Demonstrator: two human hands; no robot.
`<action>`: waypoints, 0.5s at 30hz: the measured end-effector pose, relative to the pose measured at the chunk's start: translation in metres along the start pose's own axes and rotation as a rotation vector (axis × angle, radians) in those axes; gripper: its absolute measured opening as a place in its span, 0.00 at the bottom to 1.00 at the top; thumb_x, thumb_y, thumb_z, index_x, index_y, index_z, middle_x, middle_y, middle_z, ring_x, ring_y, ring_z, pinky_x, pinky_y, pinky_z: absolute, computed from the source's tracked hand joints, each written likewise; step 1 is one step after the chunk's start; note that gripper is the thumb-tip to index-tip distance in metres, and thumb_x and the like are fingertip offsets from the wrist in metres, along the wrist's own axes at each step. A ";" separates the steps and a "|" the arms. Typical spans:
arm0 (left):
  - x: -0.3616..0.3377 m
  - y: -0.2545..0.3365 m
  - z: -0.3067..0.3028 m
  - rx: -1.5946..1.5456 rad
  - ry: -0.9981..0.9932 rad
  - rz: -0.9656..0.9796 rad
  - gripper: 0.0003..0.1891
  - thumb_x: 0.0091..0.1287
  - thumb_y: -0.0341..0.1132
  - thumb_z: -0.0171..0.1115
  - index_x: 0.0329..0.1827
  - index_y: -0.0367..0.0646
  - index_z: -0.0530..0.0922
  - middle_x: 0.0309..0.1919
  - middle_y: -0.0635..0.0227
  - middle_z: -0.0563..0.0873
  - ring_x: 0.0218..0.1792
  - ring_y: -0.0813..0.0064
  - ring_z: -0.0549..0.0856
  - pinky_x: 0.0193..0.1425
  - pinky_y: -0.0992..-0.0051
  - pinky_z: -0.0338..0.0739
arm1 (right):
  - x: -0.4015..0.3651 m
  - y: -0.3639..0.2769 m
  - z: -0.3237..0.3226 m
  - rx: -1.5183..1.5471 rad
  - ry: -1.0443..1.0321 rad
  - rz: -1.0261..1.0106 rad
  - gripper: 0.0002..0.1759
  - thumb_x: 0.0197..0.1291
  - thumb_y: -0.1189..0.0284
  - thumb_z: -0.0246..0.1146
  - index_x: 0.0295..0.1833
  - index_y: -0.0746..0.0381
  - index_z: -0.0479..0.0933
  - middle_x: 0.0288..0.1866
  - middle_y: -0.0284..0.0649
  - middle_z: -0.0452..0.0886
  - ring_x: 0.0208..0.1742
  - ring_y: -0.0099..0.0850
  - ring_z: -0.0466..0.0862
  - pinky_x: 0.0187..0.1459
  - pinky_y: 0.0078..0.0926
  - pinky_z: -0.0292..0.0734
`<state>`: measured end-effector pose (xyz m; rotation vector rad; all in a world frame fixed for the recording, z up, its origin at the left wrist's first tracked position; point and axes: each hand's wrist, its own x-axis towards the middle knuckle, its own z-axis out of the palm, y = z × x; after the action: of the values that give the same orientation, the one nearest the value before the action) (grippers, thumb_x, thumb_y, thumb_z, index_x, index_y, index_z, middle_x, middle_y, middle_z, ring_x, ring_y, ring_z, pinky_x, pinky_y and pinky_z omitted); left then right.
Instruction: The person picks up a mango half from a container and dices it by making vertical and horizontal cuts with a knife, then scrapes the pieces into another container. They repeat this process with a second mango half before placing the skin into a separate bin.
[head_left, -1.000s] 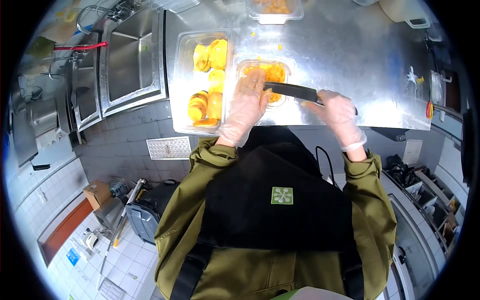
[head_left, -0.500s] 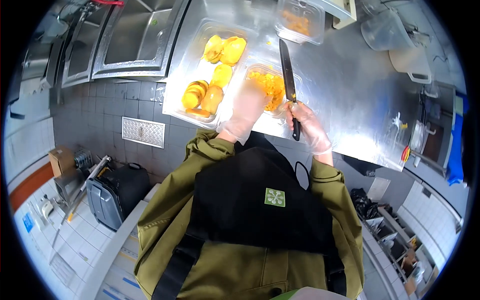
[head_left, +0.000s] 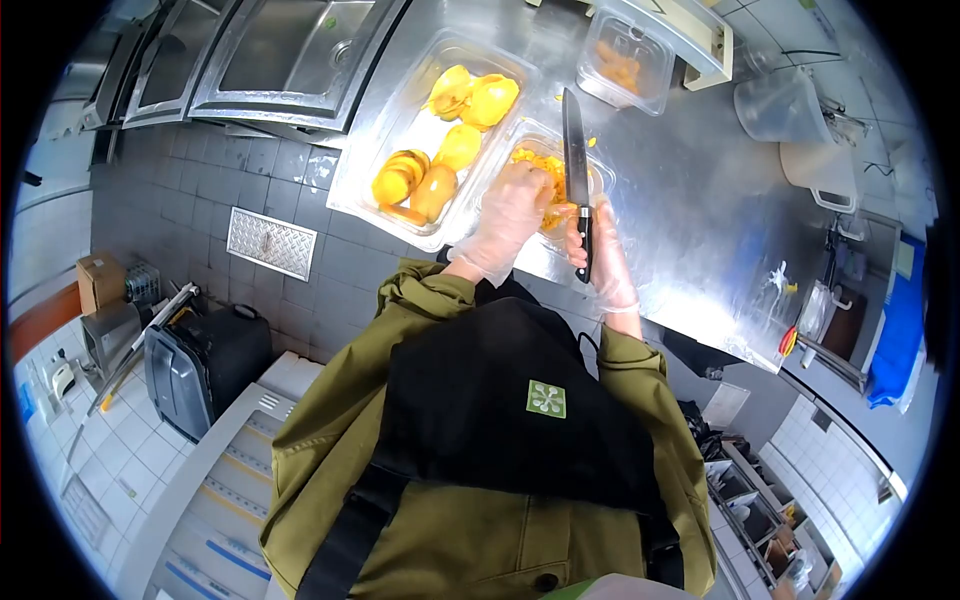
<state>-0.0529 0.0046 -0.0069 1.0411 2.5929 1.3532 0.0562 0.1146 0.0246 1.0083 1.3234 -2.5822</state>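
Note:
My gloved left hand [head_left: 512, 217] reaches over a small clear container [head_left: 601, 178] of diced yellow fruit [head_left: 541, 160] that looks like mango. Its fingers are curled together, and whatever they pinch is hidden. In my gloved right hand [head_left: 606, 262] is a knife [head_left: 575, 150], gripped by its black handle with the blade pointing away from me over the container's right side. A bit of orange fruit shows between the two hands. To the left, a larger clear tray [head_left: 352, 190] holds peeled mango pieces [head_left: 438, 192], some sliced.
Another clear container [head_left: 652, 88] with orange pieces stands at the back of the steel table [head_left: 700, 190]. Clear pitchers [head_left: 775, 105] are at the far right. A steel sink [head_left: 290, 60] lies left, and a dark bin [head_left: 205, 360] stands on the floor.
The camera view has shifted, moving the table items slightly right. My left hand, blurred before, now shows sharply over the diced fruit. The knife stays in my right hand, its angle slightly changed.

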 end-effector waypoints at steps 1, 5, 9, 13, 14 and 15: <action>0.001 0.004 -0.003 -0.061 0.011 0.004 0.05 0.53 0.32 0.63 0.31 0.45 0.76 0.30 0.63 0.77 0.35 0.60 0.78 0.38 0.66 0.73 | 0.003 0.003 -0.003 -0.011 -0.010 -0.003 0.31 0.65 0.43 0.37 0.37 0.61 0.69 0.19 0.29 0.62 0.15 0.17 0.59 0.16 0.13 0.55; 0.001 0.023 -0.010 -0.167 -0.048 0.052 0.06 0.53 0.33 0.63 0.32 0.45 0.77 0.33 0.64 0.78 0.38 0.61 0.79 0.42 0.67 0.74 | 0.010 0.013 -0.009 -0.040 0.004 -0.041 0.35 0.64 0.42 0.36 0.46 0.64 0.70 0.17 0.29 0.61 0.13 0.16 0.58 0.14 0.13 0.54; -0.004 0.005 -0.001 -0.011 0.010 0.118 0.06 0.53 0.33 0.63 0.33 0.45 0.78 0.36 0.65 0.78 0.38 0.61 0.80 0.42 0.67 0.75 | 0.003 0.000 -0.003 -0.013 -0.005 -0.067 0.38 0.64 0.40 0.35 0.52 0.66 0.68 0.16 0.28 0.61 0.13 0.15 0.58 0.13 0.13 0.53; -0.010 -0.007 0.007 0.079 -0.019 0.108 0.04 0.53 0.32 0.61 0.30 0.45 0.77 0.28 0.64 0.77 0.35 0.61 0.78 0.38 0.65 0.74 | 0.000 -0.006 -0.007 0.003 0.055 -0.051 0.42 0.63 0.39 0.35 0.63 0.67 0.62 0.16 0.27 0.61 0.12 0.15 0.57 0.13 0.12 0.52; -0.012 -0.004 0.009 0.085 -0.043 0.060 0.04 0.54 0.33 0.60 0.30 0.44 0.77 0.28 0.63 0.78 0.34 0.61 0.79 0.38 0.65 0.74 | 0.001 -0.003 -0.010 -0.011 0.057 -0.065 0.41 0.62 0.38 0.35 0.58 0.66 0.65 0.16 0.27 0.61 0.12 0.15 0.57 0.13 0.11 0.52; -0.013 0.000 0.007 0.091 -0.065 0.013 0.04 0.55 0.33 0.59 0.29 0.43 0.77 0.28 0.63 0.79 0.34 0.61 0.79 0.37 0.64 0.74 | 0.000 -0.002 -0.009 -0.022 0.052 -0.073 0.41 0.61 0.38 0.35 0.55 0.66 0.66 0.16 0.27 0.61 0.12 0.15 0.57 0.13 0.11 0.53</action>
<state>-0.0405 0.0020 -0.0149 1.0966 2.6272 1.1927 0.0602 0.1227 0.0222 1.0490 1.4239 -2.6046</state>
